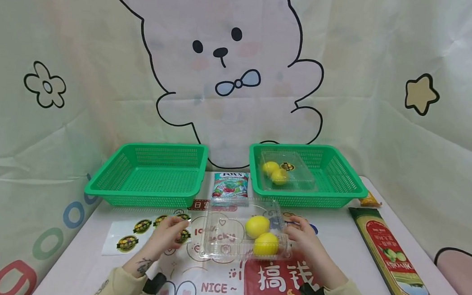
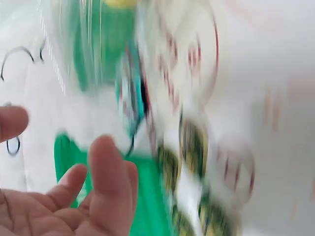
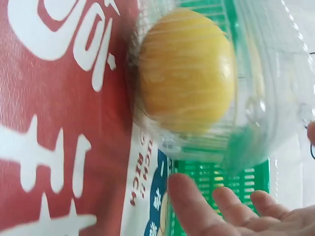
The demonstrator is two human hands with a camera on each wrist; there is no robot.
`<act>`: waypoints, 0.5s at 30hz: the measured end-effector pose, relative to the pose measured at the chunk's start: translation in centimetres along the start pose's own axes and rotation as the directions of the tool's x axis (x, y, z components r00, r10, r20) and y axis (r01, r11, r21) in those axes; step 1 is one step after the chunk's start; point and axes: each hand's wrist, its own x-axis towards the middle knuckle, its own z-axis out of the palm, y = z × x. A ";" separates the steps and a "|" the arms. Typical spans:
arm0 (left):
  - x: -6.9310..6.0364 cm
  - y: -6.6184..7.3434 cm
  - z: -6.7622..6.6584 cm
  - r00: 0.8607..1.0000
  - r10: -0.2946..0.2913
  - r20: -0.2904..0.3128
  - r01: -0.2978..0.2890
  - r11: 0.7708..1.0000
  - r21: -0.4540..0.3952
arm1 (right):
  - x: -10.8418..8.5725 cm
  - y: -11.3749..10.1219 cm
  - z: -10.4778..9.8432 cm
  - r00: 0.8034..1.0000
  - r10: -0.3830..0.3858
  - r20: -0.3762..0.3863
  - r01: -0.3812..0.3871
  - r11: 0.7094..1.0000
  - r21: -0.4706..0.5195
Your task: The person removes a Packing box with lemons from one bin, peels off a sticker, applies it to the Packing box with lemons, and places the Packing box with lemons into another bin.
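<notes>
Left hand and right hand just chill, fingers loose and nothing gripped, either side of a clear rectangular plastic box holding two oval yellow lemons.

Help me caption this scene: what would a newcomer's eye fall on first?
Probably the big cartoon animal on the cloth backdrop, at the top centre of the head view. Next come two bright yellow fruits in a clear container, between the left hand and the right hand. Behind stand two green baskets, the right-hand one holding another clear container with two more yellow fruits.
</notes>
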 end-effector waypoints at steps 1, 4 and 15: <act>0.3 -0.2 -1.1 0.999 0.016 -0.030 -0.012 0.994 0.106 | -0.1 0.0 -0.2 1.000 0.010 -0.015 -0.010 1.000 0.009; 1.1 -1.1 -4.6 0.993 0.082 -0.080 -0.040 0.900 0.435 | -0.6 0.0 -0.7 0.998 0.017 -0.058 -0.018 1.000 -0.009; 2.4 -5.5 -11.0 0.996 -0.045 -0.076 0.086 0.694 0.714 | -1.5 0.0 -1.2 0.961 -0.124 -0.245 0.065 0.970 -0.236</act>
